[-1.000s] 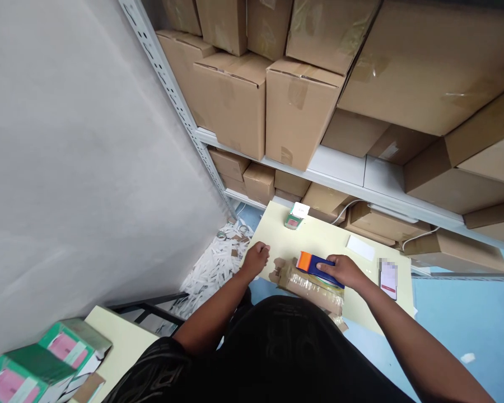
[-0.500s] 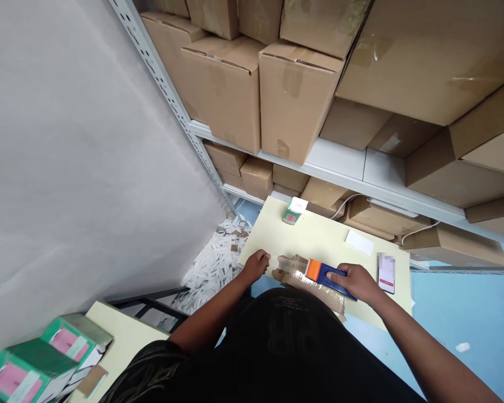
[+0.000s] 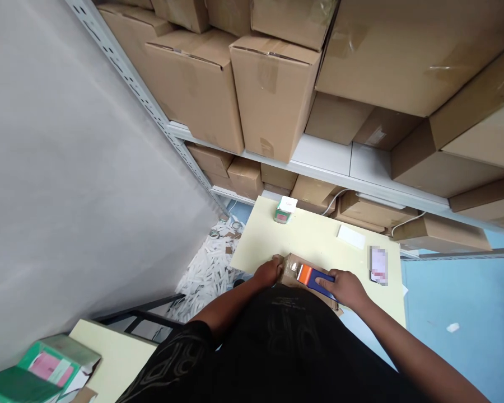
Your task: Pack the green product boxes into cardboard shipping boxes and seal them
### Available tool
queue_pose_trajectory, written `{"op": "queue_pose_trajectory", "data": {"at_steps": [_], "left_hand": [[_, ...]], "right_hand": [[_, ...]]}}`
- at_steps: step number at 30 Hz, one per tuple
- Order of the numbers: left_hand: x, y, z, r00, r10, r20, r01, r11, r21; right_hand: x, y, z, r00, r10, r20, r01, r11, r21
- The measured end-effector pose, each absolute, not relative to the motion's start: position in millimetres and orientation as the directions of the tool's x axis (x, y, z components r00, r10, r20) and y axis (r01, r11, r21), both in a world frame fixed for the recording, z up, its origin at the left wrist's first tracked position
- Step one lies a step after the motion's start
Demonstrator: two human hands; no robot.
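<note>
A small brown cardboard box (image 3: 292, 265) with shiny clear tape lies at the near edge of the pale yellow table (image 3: 252, 243), against my body. At the box's left end, my left hand (image 3: 269, 271) is closed on it, with the fingertips partly hidden. My right hand (image 3: 348, 287) grips the dark blue handle of a scraper-like tool (image 3: 315, 279). Its orange head with a pale edge rests over the top of the box, pointing left. My shirt covers the near side of the box.
On the table stand a small green box (image 3: 284, 210), a white flat item (image 3: 351, 237) and a phone (image 3: 378, 265). Shelves with large cartons (image 3: 273, 95) rise behind. Paper strips (image 3: 205, 266) cover the floor at left. Green boxes (image 3: 52, 366) sit on another table at lower left.
My left hand has moved right and closed on the box's left end, where a loose torn-looking end showed before. The tool has shifted slightly left. The whole view has turned a little.
</note>
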State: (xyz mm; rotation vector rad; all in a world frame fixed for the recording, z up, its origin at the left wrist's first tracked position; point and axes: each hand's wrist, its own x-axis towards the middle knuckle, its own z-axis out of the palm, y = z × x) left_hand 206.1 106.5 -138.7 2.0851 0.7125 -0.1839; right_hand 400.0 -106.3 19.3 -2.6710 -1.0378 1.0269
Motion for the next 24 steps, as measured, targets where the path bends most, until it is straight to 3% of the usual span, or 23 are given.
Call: {"op": "queue_pose_trajectory", "data": {"at_steps": [4,8,10,14,17,24], "left_hand": [[206.2,119.8,-121.8,0.883,0.386,-0.265,0.458,-0.594,0.661],[214.2,132.9,-93.6,0.998,0.039,-0.041,0.057,-0.692,0.72],[221.8,134.7,-82.7,0.993,-0.11,-0.042,-0.053,-0.733,0.678],[232.6,130.6,-75.1,0.97,-0.241,-0.043,-0.177,-0.81,0.559],[235.4,122.1,-79.1,0.961,-0.278,-0.013,-0.234,-0.833,0.501],[242.7,111.7,-84.1,0.982,-0.178,-0.062,-0.129,-0.874,0.469]], "right_hand": [[399.9,-105.1,21.4,0.549,0.619,-0.561,0.555,-0.772,-0.309],[402.9,-103.1,23.5,0.555,0.609,-0.566,0.548,-0.78,-0.302],[405.2,-101.4,24.0,0.561,0.602,-0.568,0.539,-0.787,-0.301],[410.2,-98.1,23.0,0.552,0.594,-0.585,0.528,-0.792,-0.306],[412.2,-97.1,21.6,0.551,0.589,-0.591,0.519,-0.796,-0.311],[413.9,-89.0,29.8,0.586,0.573,-0.573,0.537,-0.804,-0.256]]}}
